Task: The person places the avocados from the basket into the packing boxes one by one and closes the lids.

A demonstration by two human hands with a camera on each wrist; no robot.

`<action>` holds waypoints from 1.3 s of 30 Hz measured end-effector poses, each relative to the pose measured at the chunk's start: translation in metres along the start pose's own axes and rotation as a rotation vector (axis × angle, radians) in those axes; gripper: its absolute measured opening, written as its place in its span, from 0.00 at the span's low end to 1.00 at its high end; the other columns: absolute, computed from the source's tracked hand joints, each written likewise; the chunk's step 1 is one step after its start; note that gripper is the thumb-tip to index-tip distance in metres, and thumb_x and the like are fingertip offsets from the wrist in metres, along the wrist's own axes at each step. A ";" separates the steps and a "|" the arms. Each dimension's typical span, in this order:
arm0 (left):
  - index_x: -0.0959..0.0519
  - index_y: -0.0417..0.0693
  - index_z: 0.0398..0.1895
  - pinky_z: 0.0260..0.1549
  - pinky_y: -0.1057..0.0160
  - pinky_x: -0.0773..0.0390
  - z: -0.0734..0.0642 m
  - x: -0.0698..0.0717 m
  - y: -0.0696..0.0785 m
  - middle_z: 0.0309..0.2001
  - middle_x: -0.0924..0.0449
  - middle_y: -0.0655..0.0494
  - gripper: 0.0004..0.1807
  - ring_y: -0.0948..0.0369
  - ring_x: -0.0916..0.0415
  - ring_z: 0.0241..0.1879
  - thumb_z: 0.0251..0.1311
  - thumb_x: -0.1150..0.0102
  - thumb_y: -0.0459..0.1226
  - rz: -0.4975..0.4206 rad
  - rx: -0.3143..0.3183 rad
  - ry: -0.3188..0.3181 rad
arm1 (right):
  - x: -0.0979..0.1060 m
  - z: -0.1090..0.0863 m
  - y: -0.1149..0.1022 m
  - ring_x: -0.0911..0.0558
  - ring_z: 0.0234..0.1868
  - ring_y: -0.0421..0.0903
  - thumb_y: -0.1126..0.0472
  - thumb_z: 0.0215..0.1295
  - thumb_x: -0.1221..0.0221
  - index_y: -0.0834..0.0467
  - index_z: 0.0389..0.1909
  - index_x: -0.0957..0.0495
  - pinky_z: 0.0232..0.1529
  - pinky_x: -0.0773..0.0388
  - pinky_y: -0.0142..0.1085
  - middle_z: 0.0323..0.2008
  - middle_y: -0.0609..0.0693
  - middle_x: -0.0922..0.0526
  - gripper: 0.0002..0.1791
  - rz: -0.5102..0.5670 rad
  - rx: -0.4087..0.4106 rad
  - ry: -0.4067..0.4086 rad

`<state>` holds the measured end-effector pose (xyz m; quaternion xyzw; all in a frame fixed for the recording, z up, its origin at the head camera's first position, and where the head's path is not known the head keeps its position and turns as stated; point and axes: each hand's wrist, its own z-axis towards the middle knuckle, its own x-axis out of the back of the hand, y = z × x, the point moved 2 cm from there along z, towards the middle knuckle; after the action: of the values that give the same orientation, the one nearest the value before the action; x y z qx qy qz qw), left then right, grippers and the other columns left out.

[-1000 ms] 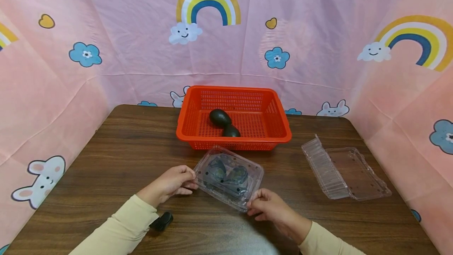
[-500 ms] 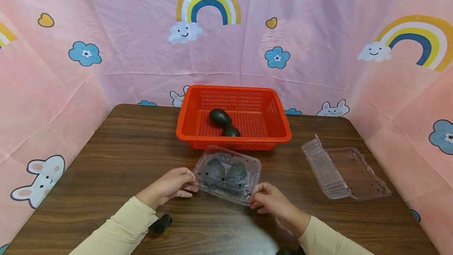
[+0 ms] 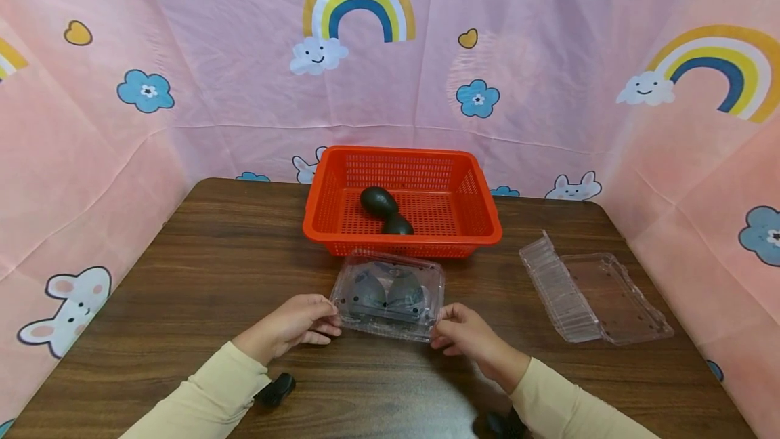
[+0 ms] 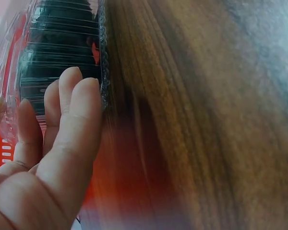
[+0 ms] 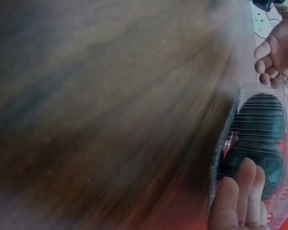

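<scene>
Clear rectangular plastic clamshell box holding two dark-green oval avocados
Left hand and right hand each pinch one end.

Between the fingers of the left hand and right hand: a clear rectangular plastic box containing two dark oval avocados. Beyond the fingers, a red rectangular plastic basket (two more avocados inside); rightward, a clear ribbed plastic clamshell.
</scene>
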<state>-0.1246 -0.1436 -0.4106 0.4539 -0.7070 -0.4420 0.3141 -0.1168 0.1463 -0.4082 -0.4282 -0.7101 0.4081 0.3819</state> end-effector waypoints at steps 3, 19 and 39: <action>0.26 0.37 0.37 0.41 0.55 0.19 -0.001 0.000 0.000 0.39 0.23 0.45 0.10 0.58 0.20 0.38 0.69 0.56 0.35 -0.002 0.005 -0.008 | 0.001 0.002 -0.001 0.18 0.34 0.46 0.67 0.58 0.50 0.63 0.39 0.33 0.36 0.22 0.40 0.35 0.55 0.19 0.08 0.006 -0.014 0.007; 0.25 0.36 0.37 0.41 0.56 0.18 -0.003 -0.003 -0.003 0.39 0.21 0.45 0.10 0.57 0.19 0.38 0.69 0.56 0.34 -0.025 0.008 -0.019 | 0.001 0.011 -0.003 0.18 0.28 0.44 0.66 0.57 0.50 0.65 0.44 0.34 0.34 0.20 0.39 0.28 0.52 0.20 0.14 0.065 -0.007 0.011; 0.24 0.36 0.33 0.37 0.62 0.18 -0.002 -0.005 -0.001 0.35 0.21 0.47 0.09 0.59 0.19 0.35 0.65 0.55 0.31 -0.022 -0.015 0.005 | 0.002 0.017 -0.006 0.20 0.25 0.42 0.71 0.66 0.50 0.69 0.51 0.38 0.34 0.18 0.40 0.25 0.52 0.20 0.15 0.087 0.002 -0.053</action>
<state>-0.1205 -0.1402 -0.4105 0.4603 -0.6980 -0.4495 0.3143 -0.1344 0.1422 -0.4086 -0.4471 -0.7004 0.4363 0.3453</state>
